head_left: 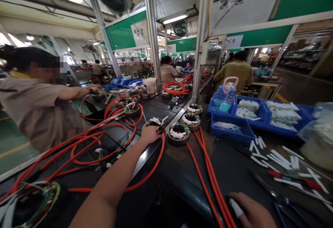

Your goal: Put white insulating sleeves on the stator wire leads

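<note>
My left hand (151, 134) reaches out to the middle of the bench, its fingers closed round a motor stator (156, 121) with white sleeves and a red cable (161, 151) coming off it. Right beside it, wound stators (179, 133) with white lacing and green insulation stand in a row, and red cables (205, 158) run from them toward me. Low at the right, partly cut off by the frame edge, lies my right hand (251, 209), next to these cables. A white wrap covers one of its fingers. Its fingers look loosely apart, with nothing plainly held.
Blue bins (231, 131) hold white sleeves; water bottles (225, 98) stand behind. Loose white tubes (279, 158), red-handled pliers (293, 179) and scissors (273, 193) lie right. Left are coiled red cables (104, 134), a large stator (33, 203) and a co-worker (39, 99).
</note>
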Available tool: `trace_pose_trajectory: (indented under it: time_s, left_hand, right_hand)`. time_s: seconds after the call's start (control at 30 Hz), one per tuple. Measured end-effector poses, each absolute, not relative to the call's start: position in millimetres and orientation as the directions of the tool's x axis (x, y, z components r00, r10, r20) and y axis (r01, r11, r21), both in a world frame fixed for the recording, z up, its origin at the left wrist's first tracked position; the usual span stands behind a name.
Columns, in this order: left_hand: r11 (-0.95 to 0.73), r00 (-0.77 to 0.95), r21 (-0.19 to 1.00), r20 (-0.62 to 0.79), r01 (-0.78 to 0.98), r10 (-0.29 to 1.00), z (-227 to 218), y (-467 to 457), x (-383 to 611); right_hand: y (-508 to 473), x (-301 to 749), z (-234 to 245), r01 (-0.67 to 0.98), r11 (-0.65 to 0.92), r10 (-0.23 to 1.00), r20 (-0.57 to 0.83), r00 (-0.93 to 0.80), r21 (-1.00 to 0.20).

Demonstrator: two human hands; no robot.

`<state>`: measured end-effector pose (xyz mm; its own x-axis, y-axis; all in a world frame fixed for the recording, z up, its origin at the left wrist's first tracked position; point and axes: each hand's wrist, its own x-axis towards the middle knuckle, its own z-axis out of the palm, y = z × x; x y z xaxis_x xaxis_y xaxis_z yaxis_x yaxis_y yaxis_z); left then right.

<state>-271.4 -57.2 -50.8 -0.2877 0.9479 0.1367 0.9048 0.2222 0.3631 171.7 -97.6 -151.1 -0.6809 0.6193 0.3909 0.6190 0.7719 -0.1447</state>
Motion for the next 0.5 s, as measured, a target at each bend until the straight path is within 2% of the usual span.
trace_pose_trajectory:
  time_s: [0.2,0.27,0.37,0.43,0.47,0.5]
  left_hand:
    - [0.239,-0.412,0.594,0.173,0.768,0.895,-39.7,-112.1,-244.1]
    - [0.175,-0.381,0.675,0.169,0.717,0.909,-30.9,-127.9,-222.1]
    - [0.057,-0.242,0.743,0.143,0.667,0.96,-17.9,-137.6,-177.6]
    - [-0.083,-0.049,0.709,0.164,0.7,0.985,-12.2,-132.9,-145.0]
    - [-0.218,0.116,0.62,0.201,0.753,0.973,-11.2,-127.5,-129.0]
    - [-0.364,0.287,0.478,0.229,0.799,0.93,-11.9,-120.3,-113.6]
  right_hand:
    - [-96.8,167.0,-153.2,0.648,0.661,0.75,0.35,-0.561,-0.377]
    - [-94.2,169.6,-155.7,0.661,0.599,0.798,0.399,-0.451,-0.452]
    - [-90.8,176.9,-154.9,0.677,0.476,0.851,0.488,-0.193,-0.561]
    - [-90.3,183.0,-152.6,0.685,0.379,0.867,0.498,-0.027,-0.622]
    - [-90.6,185.8,-151.5,0.682,0.336,0.87,0.491,0.038,-0.649]
    - [-91.2,188.1,-150.3,0.675,0.3,0.873,0.479,0.09,-0.674]
